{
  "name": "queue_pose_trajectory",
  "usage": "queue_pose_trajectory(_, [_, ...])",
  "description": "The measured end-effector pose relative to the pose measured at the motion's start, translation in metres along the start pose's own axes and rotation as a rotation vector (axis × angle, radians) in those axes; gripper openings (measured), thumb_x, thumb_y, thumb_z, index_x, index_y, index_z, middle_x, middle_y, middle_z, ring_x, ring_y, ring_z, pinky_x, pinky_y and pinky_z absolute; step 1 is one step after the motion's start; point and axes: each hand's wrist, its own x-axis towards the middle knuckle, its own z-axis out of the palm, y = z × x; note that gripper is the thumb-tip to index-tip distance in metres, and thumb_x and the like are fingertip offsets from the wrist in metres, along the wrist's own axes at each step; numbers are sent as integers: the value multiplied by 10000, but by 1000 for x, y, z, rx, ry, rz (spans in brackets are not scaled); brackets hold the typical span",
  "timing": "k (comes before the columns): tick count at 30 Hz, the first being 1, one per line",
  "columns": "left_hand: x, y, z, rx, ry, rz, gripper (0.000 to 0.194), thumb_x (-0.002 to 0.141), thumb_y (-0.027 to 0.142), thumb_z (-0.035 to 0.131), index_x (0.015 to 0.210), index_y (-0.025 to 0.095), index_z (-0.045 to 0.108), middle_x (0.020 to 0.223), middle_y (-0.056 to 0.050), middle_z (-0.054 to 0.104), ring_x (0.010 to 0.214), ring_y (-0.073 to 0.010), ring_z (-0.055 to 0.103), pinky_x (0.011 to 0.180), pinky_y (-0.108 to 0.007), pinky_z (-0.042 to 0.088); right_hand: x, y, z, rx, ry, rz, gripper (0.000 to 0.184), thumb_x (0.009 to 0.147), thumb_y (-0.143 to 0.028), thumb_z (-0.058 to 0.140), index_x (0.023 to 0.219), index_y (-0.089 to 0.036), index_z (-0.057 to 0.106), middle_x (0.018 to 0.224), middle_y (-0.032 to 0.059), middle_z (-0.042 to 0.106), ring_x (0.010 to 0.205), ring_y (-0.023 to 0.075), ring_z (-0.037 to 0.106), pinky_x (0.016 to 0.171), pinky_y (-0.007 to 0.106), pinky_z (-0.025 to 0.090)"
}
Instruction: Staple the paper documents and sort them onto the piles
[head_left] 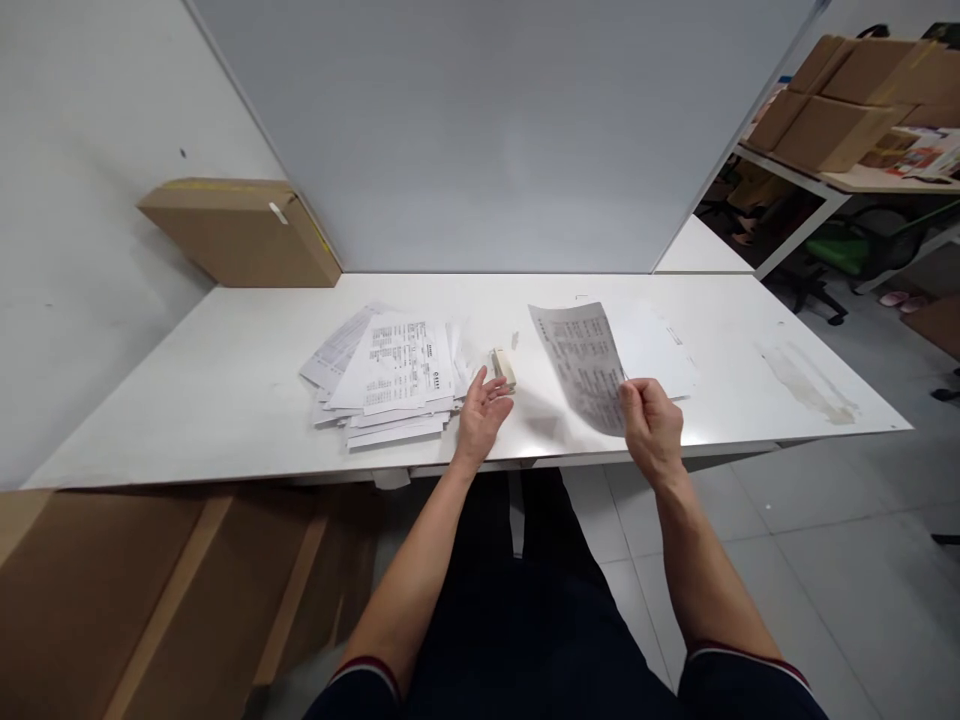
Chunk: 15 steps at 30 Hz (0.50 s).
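Note:
My right hand [654, 425] pinches the edge of a printed paper sheet [583, 362], which is lifted and curls above the desk. My left hand [482, 415] is open, palm turned inward, its fingers beside a small cream-coloured object [503, 370] that looks like a stapler. Whether the fingertips touch it I cannot tell. To the left lies an untidy pile of printed papers [397, 365], with its sheets fanned at different angles. Behind the lifted sheet, more white paper [656, 350] rests flat on the desk.
The white desk [247, 400] ends against a tall grey panel [487, 140]. At its back left corner stands a cardboard box [240, 235]. Large cardboard pieces [150, 590] fill the floor at lower left. Another table at far right holds stacked boxes [840, 110], near a green chair [840, 250].

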Motion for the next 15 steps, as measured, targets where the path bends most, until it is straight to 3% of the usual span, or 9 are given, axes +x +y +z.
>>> queue_pose_trajectory(3, [-13,9,6,-208,-192,-182,718,677,486,726,1293,201,491,1261,-141,579,1153,-277,554,955,-414,468,-23,-17,5,130,-92,-6,287,910,-424,411,741,-210,499,577,-32,466,518,112,419,502,232,334])
queue_pose_trajectory(6, [-21,16,9,-287,-142,-292,559,684,428,739,1163,171,609,1174,-124,646,1158,-311,555,969,-451,468,-22,-13,12,196,-253,48,379,910,-463,383,640,-210,466,558,-26,456,520,116,422,499,237,341])
queue_pose_trajectory(9, [-18,18,6,-289,-32,-306,502,675,363,759,1123,171,637,1135,-110,671,1155,-310,560,989,-463,459,9,14,14,147,-318,140,440,904,-494,362,622,-196,521,617,16,560,594,145,514,573,259,407])
queue_pose_trajectory(12, [-11,15,0,-281,19,-339,556,629,362,792,1122,154,637,1115,-123,677,1124,-320,581,989,-486,456,58,53,18,-158,-146,184,310,862,-419,463,866,-160,633,871,94,664,805,208,584,770,331,432])
queue_pose_trajectory(15, [-8,12,-4,-278,10,-381,562,624,367,796,1116,147,638,1121,-134,673,1123,-324,581,990,-494,453,100,85,29,-400,-125,177,426,809,-376,541,1140,-110,572,1183,177,586,1079,273,506,896,383,377])
